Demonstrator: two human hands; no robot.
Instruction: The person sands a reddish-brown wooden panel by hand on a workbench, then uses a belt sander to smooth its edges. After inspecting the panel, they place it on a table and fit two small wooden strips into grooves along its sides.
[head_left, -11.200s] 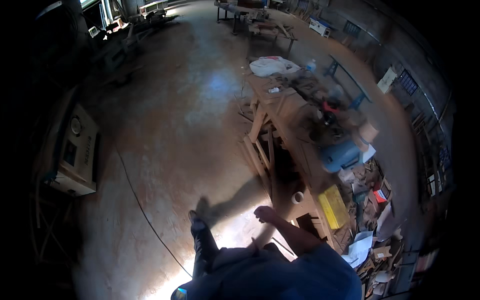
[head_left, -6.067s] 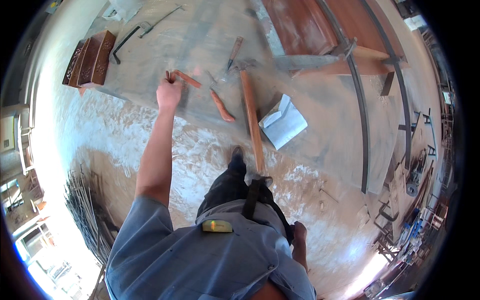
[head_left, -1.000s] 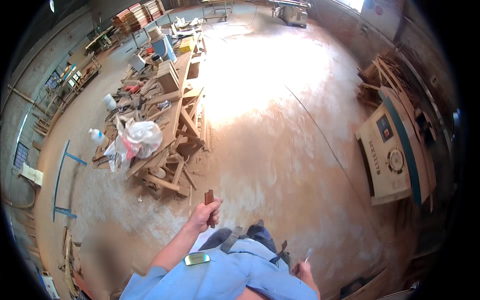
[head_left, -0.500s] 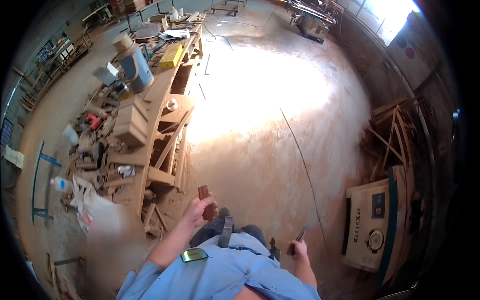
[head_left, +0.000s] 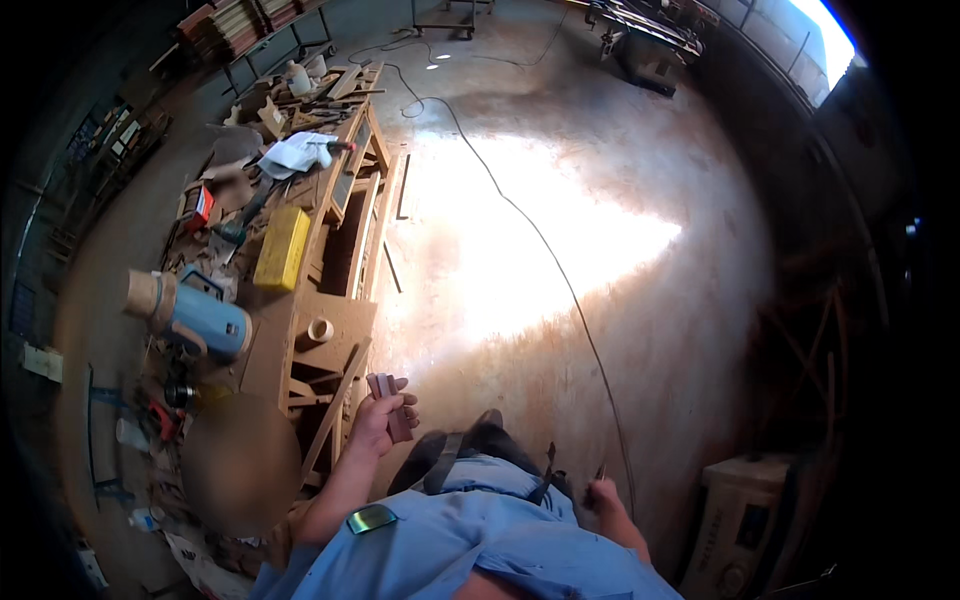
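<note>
My left hand (head_left: 372, 425) is closed around a short reddish-brown wooden block (head_left: 400, 424), with a lighter strip showing along it. The block is held upright over the floor, just right of the workbench's (head_left: 342, 322) near part. Low on the right, beside my hip, my right hand (head_left: 604, 498) is closed on a slim hand tool (head_left: 601, 471). Only the tool's tip shows above the fingers, and its exact kind is too small to make out.
On the cluttered bench stand a blue vacuum flask (head_left: 215, 322) and a yellow box (head_left: 282, 248). A white roll (head_left: 320, 330) sits on its lower ledge. A cable (head_left: 560, 270) crosses the sunlit floor ahead. To the right is a pale machine (head_left: 735, 525).
I have moved forward along the bench; flask and yellow box now appear nearer. Both hands keep their hold. The tool in my right hand shows less than before.
</note>
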